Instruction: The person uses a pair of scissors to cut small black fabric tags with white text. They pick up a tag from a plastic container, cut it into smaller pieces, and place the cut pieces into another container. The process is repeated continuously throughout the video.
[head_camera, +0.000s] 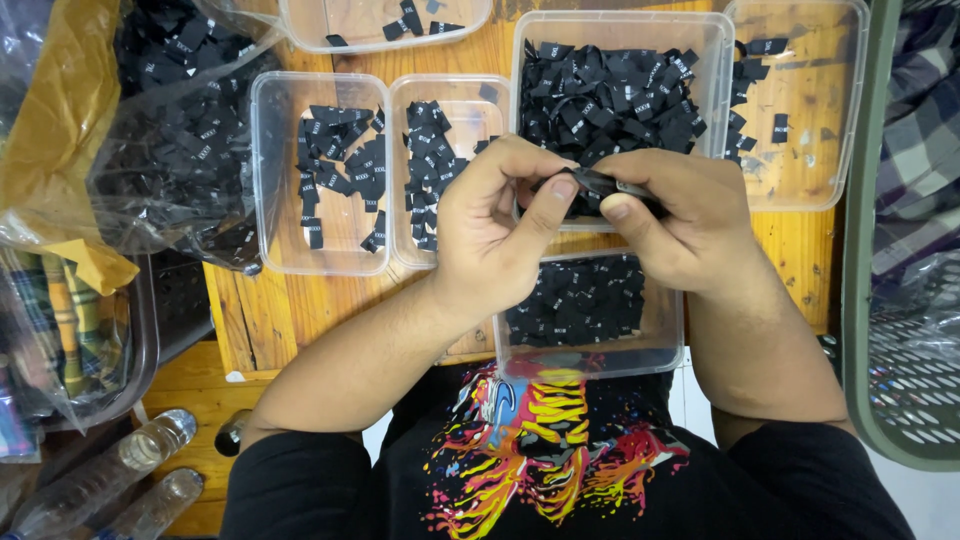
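Above the tabletop (270, 310), left hand (495, 225) and right hand (680, 225) fingers pinch a black label (600, 183): likely light, limp, best gripped at its edges.

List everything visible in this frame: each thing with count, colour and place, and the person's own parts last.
small fabric labels: many, black, sorted in the tubs
held labels: a few, black, pinched between both hands
plastic tubs: six in view, clear, on the table
wooden table: one, orange-brown, under the tubs
plastic bag of labels: one, clear, upper left
brown bag: one, tan, far left
plastic bottles: two, clear, lower left
basket: one, grey-green, right edge
checked cloth: one, grey, upper right
printed T-shirt: one, black, bottom centre
left hand: over the middle tubs
right hand: beside the left hand
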